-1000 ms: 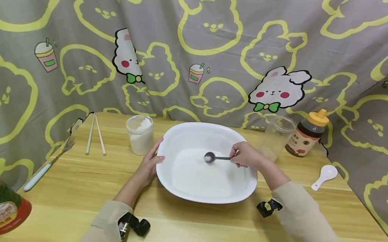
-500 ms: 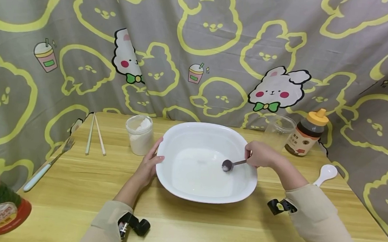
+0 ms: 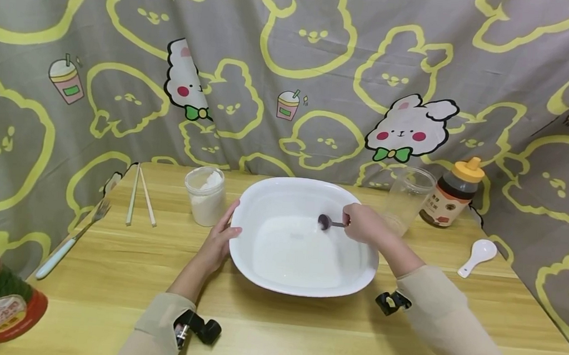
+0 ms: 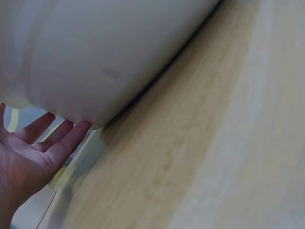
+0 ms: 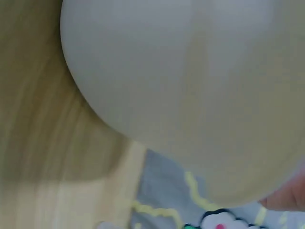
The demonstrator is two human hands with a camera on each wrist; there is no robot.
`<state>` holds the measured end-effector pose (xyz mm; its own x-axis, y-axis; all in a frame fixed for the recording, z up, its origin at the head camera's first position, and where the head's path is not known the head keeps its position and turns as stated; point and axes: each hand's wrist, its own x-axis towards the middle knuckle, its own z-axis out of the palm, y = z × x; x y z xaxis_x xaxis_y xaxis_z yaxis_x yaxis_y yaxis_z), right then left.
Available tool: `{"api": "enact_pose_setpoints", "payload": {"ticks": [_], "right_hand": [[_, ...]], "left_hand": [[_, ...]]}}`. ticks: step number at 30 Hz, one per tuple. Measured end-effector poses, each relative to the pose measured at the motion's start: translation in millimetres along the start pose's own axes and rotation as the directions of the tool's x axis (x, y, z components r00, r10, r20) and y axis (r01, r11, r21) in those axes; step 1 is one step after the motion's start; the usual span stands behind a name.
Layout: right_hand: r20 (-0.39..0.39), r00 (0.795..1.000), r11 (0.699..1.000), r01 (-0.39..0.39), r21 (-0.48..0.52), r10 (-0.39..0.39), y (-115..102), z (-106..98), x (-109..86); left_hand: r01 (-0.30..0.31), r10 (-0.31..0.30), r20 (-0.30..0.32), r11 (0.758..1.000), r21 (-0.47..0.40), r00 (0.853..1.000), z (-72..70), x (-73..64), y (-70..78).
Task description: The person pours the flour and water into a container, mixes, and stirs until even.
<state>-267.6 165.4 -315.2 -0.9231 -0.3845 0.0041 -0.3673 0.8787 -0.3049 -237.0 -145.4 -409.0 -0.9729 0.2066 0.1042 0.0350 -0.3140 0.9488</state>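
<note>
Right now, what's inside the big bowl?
White stuff, milky-looking, covers the bottom of the bowl. A dark spoon, held by the right hand, is over it; I can't tell if they touch. The stuff hides the bowl's floor; the hand covers part of its wall.

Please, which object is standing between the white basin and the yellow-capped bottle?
In the head view, a clear plastic container stands between the white basin and the yellow-capped bottle. The right hand, holding a dark spoon, is over the basin.
</note>
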Motion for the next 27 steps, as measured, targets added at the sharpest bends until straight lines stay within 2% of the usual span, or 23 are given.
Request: {"api": "enact_pose_setpoints", "payload": {"ticks": [2, 4, 7, 9, 11, 15, 20, 23, 27], "right_hand": [[0.010, 1.000, 0.993, -0.019, 0.119, 0.018, 2.3, 4.0, 4.2], [0.029, 0.999, 0.968, -0.030, 0.249, 0.024, 3.9, 8.6, 7.8], [0.095, 0.994, 0.895, -0.087, 0.438, 0.050, 2.3, 16.5, 12.3], [0.143, 0.989, 0.858, -0.110, 0.502, 0.043, -1.3, 20.6, 13.6], [0.193, 0.981, 0.835, -0.134, 0.534, 0.033, -5.4, 23.2, 13.7], [0.253, 0.967, 0.850, -0.109, 0.516, -0.030, -9.7, 22.2, 8.8], [0.285, 0.955, 0.892, -0.058, 0.447, -0.080, -3.3, 8.5, -3.8], [0.275, 0.960, 0.917, -0.056, 0.395, -0.059, 3.8, -1.6, -10.3], [0.222, 0.975, 0.942, -0.082, 0.326, 0.008, 11.0, -9.5, -11.4]], "left_hand": [[0.000, 0.000, -0.004, 1.000, -0.005, 1.000, -0.1, 0.0, 0.7], [0.001, -0.002, -0.010, 1.000, -0.006, 1.000, 0.0, -0.4, 1.3], [0.005, -0.005, -0.013, 1.000, -0.002, 1.000, 0.8, -1.2, 2.0], [0.009, -0.008, -0.009, 1.000, 0.002, 1.000, 1.5, -1.5, 2.3], [0.013, -0.013, -0.007, 1.000, 0.004, 1.000, 2.1, -1.3, 2.4], [0.013, -0.013, -0.004, 1.000, -0.006, 1.000, 2.5, -0.4, 1.5], [0.011, -0.011, 0.005, 1.000, -0.007, 1.000, 1.8, 0.9, 0.3], [0.009, -0.009, 0.010, 1.000, -0.003, 1.000, 1.0, 1.0, 0.0], [0.004, -0.004, 0.005, 1.000, 0.001, 1.000, 0.0, 0.5, -0.4]]}}
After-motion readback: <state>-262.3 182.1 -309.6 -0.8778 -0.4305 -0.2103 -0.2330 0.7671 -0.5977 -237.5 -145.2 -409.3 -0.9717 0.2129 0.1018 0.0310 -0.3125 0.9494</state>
